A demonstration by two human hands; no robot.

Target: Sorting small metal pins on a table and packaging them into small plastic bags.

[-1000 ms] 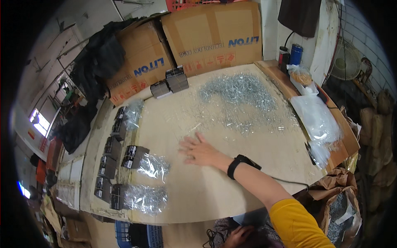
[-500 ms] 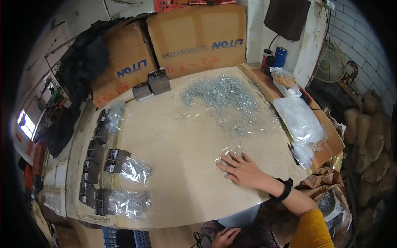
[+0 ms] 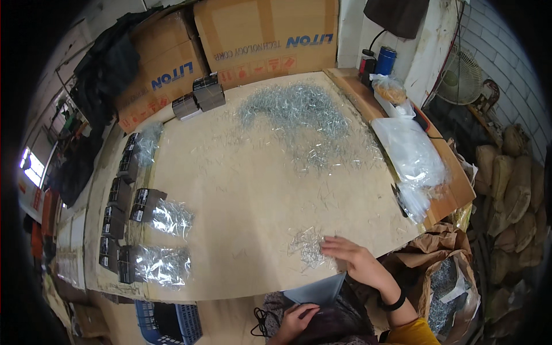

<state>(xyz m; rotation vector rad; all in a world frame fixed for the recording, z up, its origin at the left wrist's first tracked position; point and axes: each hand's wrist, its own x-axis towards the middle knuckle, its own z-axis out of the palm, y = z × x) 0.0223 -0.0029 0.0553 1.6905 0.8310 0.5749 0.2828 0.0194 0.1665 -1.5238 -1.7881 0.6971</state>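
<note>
From the head view, the right hand (image 3: 357, 260) lies flat near the front edge of the counter (image 3: 247, 190), palm down, fingers spread and pointing left, its fingertips touching a small heap of metal pins (image 3: 309, 247); its grip is open and holds nothing, and the forearm with a black wristband (image 3: 393, 302) runs back toward the lower right. The left hand (image 3: 296, 321) sits below the counter edge, fingers curled around the lower side of a dark open bag (image 3: 317, 290) held just under the rim beneath the small heap; its grip is closed on that bag. Farther back on the counter lies a large spread of loose pins (image 3: 296, 112). Along the left side lie filled clear packets (image 3: 158, 264) with dark header cards. A stack of empty clear bags (image 3: 411, 152) rests at the right edge. Cardboard boxes (image 3: 267, 31) stand against the far wall.
</note>
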